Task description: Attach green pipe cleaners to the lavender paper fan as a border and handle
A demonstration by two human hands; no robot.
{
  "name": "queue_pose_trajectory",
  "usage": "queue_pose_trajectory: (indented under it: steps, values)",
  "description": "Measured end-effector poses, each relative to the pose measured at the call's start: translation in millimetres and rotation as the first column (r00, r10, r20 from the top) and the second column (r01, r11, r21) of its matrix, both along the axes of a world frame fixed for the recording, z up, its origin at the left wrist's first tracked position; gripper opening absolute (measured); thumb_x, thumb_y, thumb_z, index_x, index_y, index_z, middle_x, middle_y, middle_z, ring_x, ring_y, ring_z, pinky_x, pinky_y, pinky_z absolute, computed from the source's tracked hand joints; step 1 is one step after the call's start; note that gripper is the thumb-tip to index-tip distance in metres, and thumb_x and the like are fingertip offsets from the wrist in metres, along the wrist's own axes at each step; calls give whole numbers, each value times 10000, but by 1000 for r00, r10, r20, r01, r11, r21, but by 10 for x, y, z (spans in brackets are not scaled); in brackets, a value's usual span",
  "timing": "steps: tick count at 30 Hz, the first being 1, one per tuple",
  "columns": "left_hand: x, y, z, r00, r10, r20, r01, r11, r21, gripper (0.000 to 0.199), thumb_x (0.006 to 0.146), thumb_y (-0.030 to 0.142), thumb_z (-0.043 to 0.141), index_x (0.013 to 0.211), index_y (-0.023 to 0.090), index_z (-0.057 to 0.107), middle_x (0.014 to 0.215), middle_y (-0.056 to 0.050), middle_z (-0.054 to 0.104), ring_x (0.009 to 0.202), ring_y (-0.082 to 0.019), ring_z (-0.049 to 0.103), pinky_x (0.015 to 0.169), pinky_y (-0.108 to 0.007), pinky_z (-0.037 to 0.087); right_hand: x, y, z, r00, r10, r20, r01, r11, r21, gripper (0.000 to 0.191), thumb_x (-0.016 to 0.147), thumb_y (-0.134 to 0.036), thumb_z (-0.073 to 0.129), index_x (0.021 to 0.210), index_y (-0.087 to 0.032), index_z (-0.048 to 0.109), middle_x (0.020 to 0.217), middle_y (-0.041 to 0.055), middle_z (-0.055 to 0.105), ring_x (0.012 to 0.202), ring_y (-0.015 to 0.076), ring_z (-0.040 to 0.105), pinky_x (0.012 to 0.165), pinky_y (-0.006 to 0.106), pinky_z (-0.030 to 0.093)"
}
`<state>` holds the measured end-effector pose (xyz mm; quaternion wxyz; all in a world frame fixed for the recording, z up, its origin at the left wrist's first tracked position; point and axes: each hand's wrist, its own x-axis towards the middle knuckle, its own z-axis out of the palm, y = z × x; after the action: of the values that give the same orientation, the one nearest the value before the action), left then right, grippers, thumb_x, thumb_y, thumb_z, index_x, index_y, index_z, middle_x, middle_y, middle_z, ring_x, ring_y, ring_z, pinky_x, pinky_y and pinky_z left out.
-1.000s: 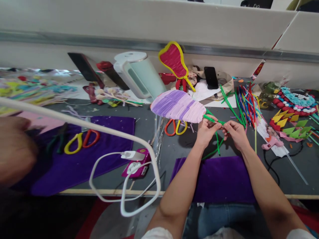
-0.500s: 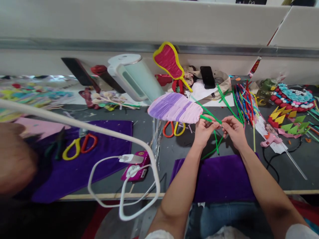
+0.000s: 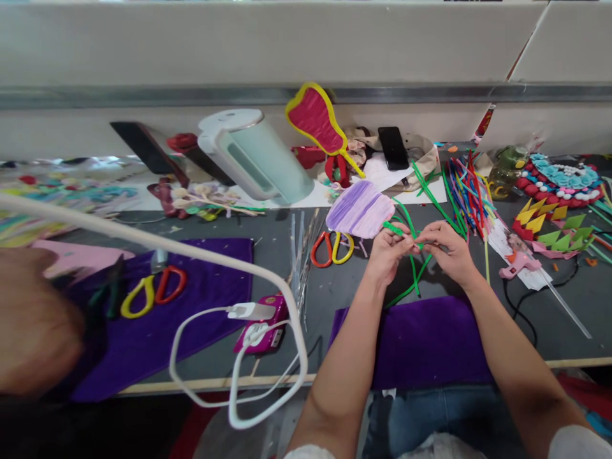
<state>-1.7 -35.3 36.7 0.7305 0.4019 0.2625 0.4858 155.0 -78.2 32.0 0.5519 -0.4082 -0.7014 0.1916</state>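
Observation:
My left hand (image 3: 388,254) pinches the green-wrapped stem (image 3: 393,227) of a purple and lilac striped, petal-shaped piece (image 3: 359,209), which looks made of fuzzy pipe cleaners. The piece sticks out to the left, above the table. Close beside it, my right hand (image 3: 447,250) is closed, thumb against fingers, on a green pipe cleaner (image 3: 421,242) at the stem's near end. My fingers partly hide where the green strands meet. More loose green pipe cleaners (image 3: 415,280) lie just below my hands, by a folded purple cloth (image 3: 430,341).
Red-and-yellow-handled scissors (image 3: 332,248) lie left of my hands. A bundle of coloured pipe cleaners (image 3: 471,194) and a pink glue gun (image 3: 521,266) are to the right. Behind stand a pale jug (image 3: 268,159) and a red, yellow-edged piece (image 3: 315,118). A white cable (image 3: 268,271) loops in front; another person's arm (image 3: 36,319) is at left.
The striped piece has turned and looks shorter, its far end now closer to my hands. My fingers have shifted slightly around the green stem. The view has moved a little.

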Motion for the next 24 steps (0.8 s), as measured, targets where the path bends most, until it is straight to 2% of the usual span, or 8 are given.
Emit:
queue_pose_trajectory:
  steps: [4,8,12,17,24]
  values:
    - [-39,14,-22,996,-90,-8,90,996,-15,475,526,306,920,820,166,574,613,47,612,489,-98,621,509,-199,530,21,-25,52,990,-22,139,16,999,44,128,896,-224,606,988,-251,690,1060,72,580,1051,208,584,898,386,514]
    - [-63,23,-58,988,-153,26,154,988,-8,456,556,303,909,841,166,580,627,41,616,488,-95,613,510,-202,531,-17,-58,108,987,-27,158,14,996,87,111,904,-226,591,969,-257,676,1130,81,590,1115,220,576,949,411,497]
    - [-55,9,-59,989,-142,46,143,990,-13,468,538,317,916,837,184,582,626,48,601,496,-93,603,499,-199,517,-88,-80,124,995,-17,94,10,997,72,94,911,-236,587,952,-256,670,1048,67,651,1025,202,623,920,393,513]
    - [-30,-13,-11,996,-70,59,69,997,26,453,550,336,907,817,198,568,654,46,600,519,-85,590,514,-197,505,-162,-98,101,999,-48,-16,49,992,113,98,912,-227,589,931,-241,684,856,37,660,837,173,637,756,326,530]
    - [15,-17,13,994,13,113,-19,999,49,448,545,296,908,776,197,538,658,48,603,557,-84,599,568,-202,505,-273,-148,115,975,-210,-70,217,971,104,133,919,-240,567,841,-218,673,762,30,659,721,161,617,672,307,510]
